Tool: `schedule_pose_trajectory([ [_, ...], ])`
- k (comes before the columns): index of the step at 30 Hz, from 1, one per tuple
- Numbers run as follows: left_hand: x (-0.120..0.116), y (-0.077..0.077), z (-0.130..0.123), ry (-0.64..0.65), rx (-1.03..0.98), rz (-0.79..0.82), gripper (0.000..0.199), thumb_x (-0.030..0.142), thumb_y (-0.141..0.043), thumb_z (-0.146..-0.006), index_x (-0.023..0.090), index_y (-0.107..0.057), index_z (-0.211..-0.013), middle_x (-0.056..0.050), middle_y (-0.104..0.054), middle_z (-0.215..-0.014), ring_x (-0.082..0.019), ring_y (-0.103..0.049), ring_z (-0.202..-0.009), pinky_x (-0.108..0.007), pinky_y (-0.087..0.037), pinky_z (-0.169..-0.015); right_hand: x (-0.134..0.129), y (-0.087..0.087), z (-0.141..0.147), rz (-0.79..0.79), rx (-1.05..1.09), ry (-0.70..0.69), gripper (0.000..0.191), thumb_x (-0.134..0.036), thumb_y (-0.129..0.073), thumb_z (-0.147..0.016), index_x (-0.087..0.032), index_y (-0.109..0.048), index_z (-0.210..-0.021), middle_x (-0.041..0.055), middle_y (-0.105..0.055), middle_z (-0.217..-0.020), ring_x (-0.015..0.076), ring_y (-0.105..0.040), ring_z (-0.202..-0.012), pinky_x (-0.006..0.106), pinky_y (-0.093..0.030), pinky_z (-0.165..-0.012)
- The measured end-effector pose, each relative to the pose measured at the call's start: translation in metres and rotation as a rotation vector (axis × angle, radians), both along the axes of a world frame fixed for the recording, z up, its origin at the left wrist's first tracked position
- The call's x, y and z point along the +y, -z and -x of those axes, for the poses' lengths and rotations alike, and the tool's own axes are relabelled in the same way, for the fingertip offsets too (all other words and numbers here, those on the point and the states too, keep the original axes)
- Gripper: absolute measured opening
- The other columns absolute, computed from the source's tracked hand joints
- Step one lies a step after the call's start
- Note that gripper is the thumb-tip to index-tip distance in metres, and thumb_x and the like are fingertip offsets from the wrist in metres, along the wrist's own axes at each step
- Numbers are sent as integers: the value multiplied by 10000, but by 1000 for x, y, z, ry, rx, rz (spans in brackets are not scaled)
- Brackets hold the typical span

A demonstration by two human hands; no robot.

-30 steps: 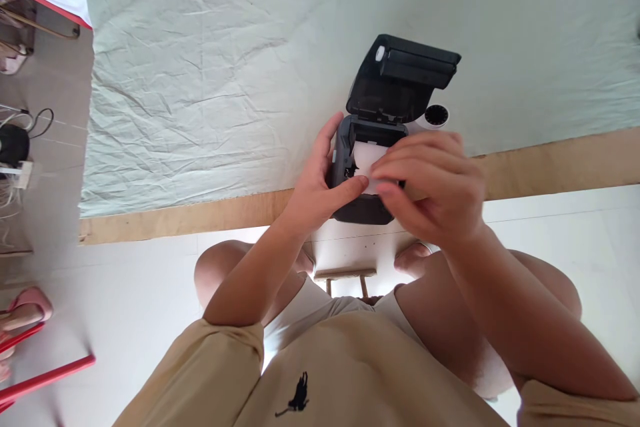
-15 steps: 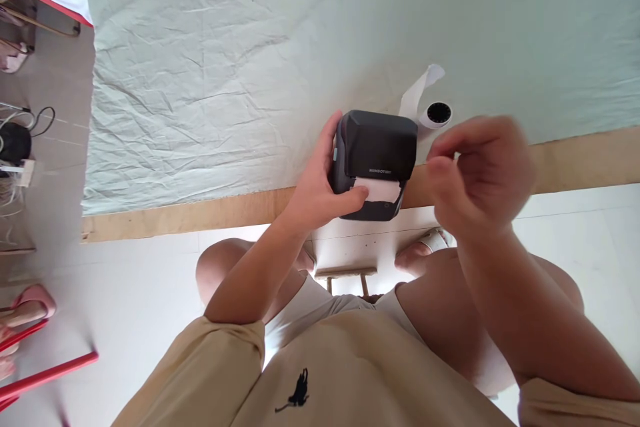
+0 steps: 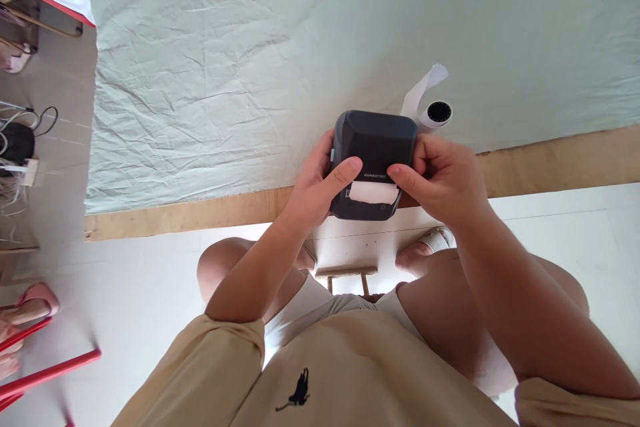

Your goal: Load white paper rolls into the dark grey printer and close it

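- The black printer (image 3: pixel 375 140) is at the near edge of the counter (image 3: pixel 215 217), its front overhanging; whether the edge bears any weight, I cannot tell.
- Its casing looks stiff and smooth, probably moderately light but a bit slippery; the side walls seem the surest hold, with thumbs on top.
- The left hand (image 3: pixel 317 187) grasps the left side, thumb on the lid, near a small pale tab (image 3: pixel 333 155) that is probably best not squeezed.
- The right hand (image 3: pixel 450 177) grasps the right side, fingers curled, thumb on the lid's front right.
- The paper end (image 3: pixel 374 192) sticks out at the front, ragged-edged; it looks thin and easily torn, so it makes a poor grip.
- Just beyond the right hand, a white roll (image 3: pixel 430 123) with a dark core lies beside a curling paper strip (image 3: pixel 420 90), light and easily creased.
- Wrinkled pale cloth (image 3: pixel 200 80) covers the counter up to its wooden border.
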State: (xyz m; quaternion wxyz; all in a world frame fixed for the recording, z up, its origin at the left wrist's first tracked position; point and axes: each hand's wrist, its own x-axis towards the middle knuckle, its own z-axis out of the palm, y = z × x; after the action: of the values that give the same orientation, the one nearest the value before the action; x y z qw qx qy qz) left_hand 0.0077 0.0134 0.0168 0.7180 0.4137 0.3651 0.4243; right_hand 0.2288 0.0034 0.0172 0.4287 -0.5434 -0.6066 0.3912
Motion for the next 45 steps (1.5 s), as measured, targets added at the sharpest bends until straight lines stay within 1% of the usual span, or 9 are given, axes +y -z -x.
schedule_pose_trajectory([
  [5, 2, -5, -3, -19, 2, 0, 566, 679, -815, -1054, 312, -736, -1477, -42, -844, -1538, -310, -812, -1431, -374, -734, -1046, 1, 4, -1, -104, 23, -20, 545, -476, -789, -964, -277, -340, -727, -68, -385, -629, 101, -366, -545, 255, -358, -468],
  [8, 4, -3, -6, -66, 11, 32, 544, 747, -722, -1086, 313, -776, -1409, -23, -895, -1367, -316, -805, -1431, -372, -737, -1016, 0, 9, -3, -169, -10, -12, 525, -489, -755, -995, -276, -335, -763, -69, -379, -647, 100, -344, -572, 261, -323, -501],
  [13, 3, 5, -10, -205, 30, 100, 483, 765, -700, -1093, 292, -792, -1137, -27, -878, -1069, -307, -864, -1255, -378, -737, -856, -3, 21, -4, -168, 90, -58, 366, -457, -821, -943, -318, -489, -1008, -99, -488, -725, 109, -425, -545, 261, -355, -455],
  [19, 3, 6, -11, -356, 115, 95, 545, 718, -787, -1065, 255, -649, -813, 28, -609, -687, -179, -762, -756, -296, -539, -548, -4, 12, -2, -52, 141, -70, 523, -463, -946, -846, -333, -511, -1105, -128, -542, -719, 115, -501, -549, 257, -429, -448],
  [23, 3, 2, -11, -268, 48, 103, 502, 710, -793, -1064, 257, -706, -865, 41, -618, -719, -111, -579, -549, -296, -424, -428, -3, -1, -4, -101, 75, 26, 415, -436, -909, -887, -332, -593, -1136, -155, -488, -601, 100, -386, -454, 265, -306, -427],
  [27, 4, -2, -12, -213, 66, 104, 568, 807, -765, -1035, 254, -747, -904, 31, -607, -726, -116, -589, -562, -273, -431, -418, -3, -10, -8, -219, -26, -24, 429, -411, -943, -879, -352, -631, -1168, -157, -540, -580, 121, -452, -420, 297, -368, -440],
  [32, 6, -1, -14, -216, 57, 99, 552, 794, -707, -1074, 257, -803, -987, -12, -793, -892, -240, -861, -952, -342, -702, -693, -5, -14, -9, -500, -324, -6, 324, -221, -868, -927, -362, -696, -1162, -150, -633, -576, 124, -543, -438, 306, -358, -449],
  [36, 8, -2, -14, -209, 85, 103, 546, 792, -737, -1053, 252, -795, -994, -29, -851, -988, -286, -888, -1119, -382, -751, -819, -7, -10, -5, -616, -373, -10, 293, -188, -834, -954, -365, -744, -1170, -143, -611, -555, 121, -507, -440, 324, -340, -455],
  [45, 7, 5, -12, -186, 75, 145, 618, 859, -681, -1056, 255, -809, -1064, 5, -732, -767, -163, -723, -617, -290, -516, -473, -9, -38, 10, -483, -155, 335, 80, -350, -721, -1131, -331, -709, -1054, -38, -791, -761, 181, -738, -587, 358, -452, -498],
])
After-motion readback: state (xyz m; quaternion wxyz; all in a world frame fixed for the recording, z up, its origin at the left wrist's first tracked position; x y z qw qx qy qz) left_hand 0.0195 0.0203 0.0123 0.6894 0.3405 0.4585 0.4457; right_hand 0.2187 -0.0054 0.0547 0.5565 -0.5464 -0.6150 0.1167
